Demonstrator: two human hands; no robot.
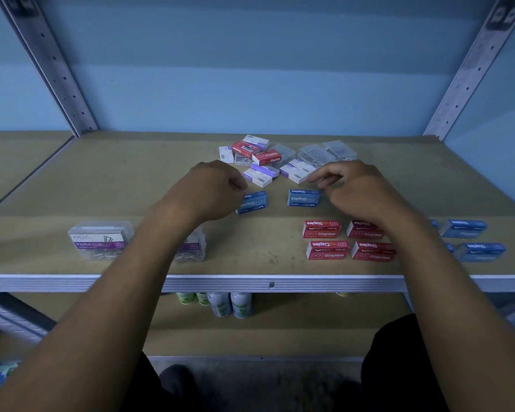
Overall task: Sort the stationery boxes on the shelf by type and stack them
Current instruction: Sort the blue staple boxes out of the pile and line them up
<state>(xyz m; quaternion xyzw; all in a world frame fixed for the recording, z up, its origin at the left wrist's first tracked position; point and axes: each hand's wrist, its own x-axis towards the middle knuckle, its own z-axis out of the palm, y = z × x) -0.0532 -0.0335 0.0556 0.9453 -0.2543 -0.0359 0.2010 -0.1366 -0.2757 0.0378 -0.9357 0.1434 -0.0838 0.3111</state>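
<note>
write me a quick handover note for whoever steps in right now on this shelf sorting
Left hand: fingers curled at the left blue staples box; grip cannot be confirmed.
Right hand: loosely curled, holding nothing, just right of the second blue staples box.
Done: four red staples boxes grouped front right, blue boxes at far right, paper clip boxes front left.
Left: the mixed pile at the back (red, white-purple, clear boxes) and the two middle blue boxes.
</note>
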